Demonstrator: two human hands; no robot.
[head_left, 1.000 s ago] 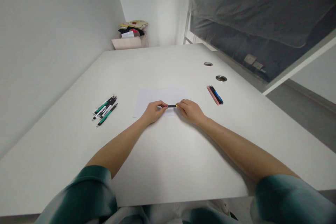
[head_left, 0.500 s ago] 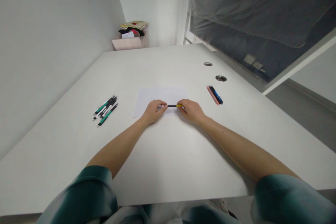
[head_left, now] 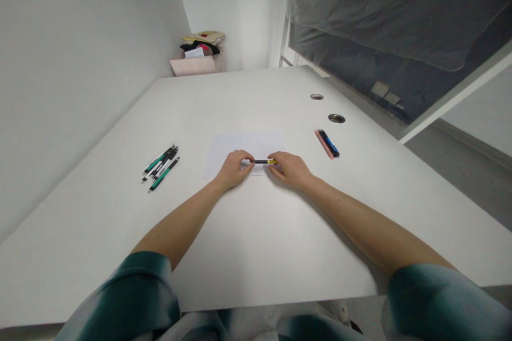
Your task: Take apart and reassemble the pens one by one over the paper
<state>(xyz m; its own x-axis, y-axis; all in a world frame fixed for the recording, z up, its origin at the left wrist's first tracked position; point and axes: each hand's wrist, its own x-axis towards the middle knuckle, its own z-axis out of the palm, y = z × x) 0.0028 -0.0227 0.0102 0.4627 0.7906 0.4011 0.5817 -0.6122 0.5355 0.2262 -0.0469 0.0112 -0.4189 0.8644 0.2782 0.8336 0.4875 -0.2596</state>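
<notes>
A slim black-and-yellow pen [head_left: 262, 162] lies level between my two hands, just over a sheet of white paper [head_left: 224, 144]. My left hand [head_left: 235, 168] pinches its dark left end between thumb and fingertips. At the yellow end, my right hand [head_left: 291, 167] has its thumb and index finger around the pen, a little apart, with the rest of that end hidden in the hand. Both forearms rest along the white table [head_left: 248, 245].
Left of the paper lies a loose bunch of several green, black and white pens [head_left: 162, 164]. To the right, blue-black pens [head_left: 328, 144] lie beside a pink strip-shaped object [head_left: 323, 145]. Two round metal-rimmed fittings [head_left: 336, 118] sit beyond. A pink box [head_left: 194, 66] stands at the far end.
My right thumb and index finger have spread slightly, so more of the pen's yellow end shows. The left hand keeps its pinch, nearly still.
</notes>
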